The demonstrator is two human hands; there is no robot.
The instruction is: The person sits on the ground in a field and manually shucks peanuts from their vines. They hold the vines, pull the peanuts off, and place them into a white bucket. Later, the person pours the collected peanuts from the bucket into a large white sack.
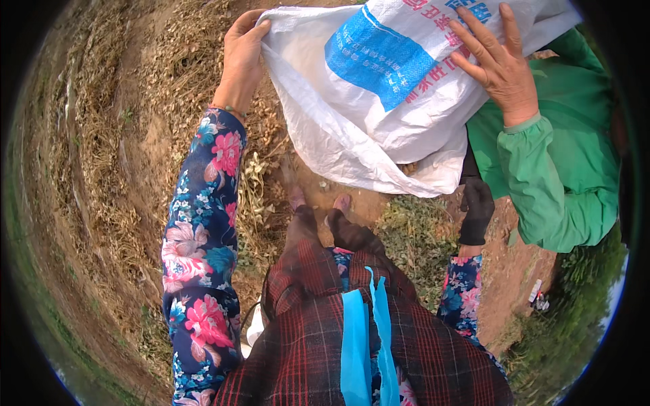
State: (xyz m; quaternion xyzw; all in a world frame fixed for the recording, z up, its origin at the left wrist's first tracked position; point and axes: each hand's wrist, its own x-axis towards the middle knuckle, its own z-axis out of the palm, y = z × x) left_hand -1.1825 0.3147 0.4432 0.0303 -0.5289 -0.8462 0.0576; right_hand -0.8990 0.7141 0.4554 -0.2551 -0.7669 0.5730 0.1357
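My left hand [246, 56] is bare and pinches the rim of a white woven plastic sack [335, 132] between thumb and fingers. The sack bears a blue patch and printed writing, and its mouth sags in a wide curve. My right hand [476, 209], in a dark glove, hangs just below the sack's lower right edge with its fingers curled. Whether it grips anything cannot be made out. Another person's bare hand [492, 71], in a green sleeve [538, 177], lies spread against the sack's printed side.
Dried peanut plants [188, 66] cover the soil at left, with peanut pods [269, 122] near the sack. Cut greenery [416, 228] lies by my feet [343, 202]. A white container [255, 325] stands beside my left leg. Small objects [538, 297] sit on the bare soil at right.
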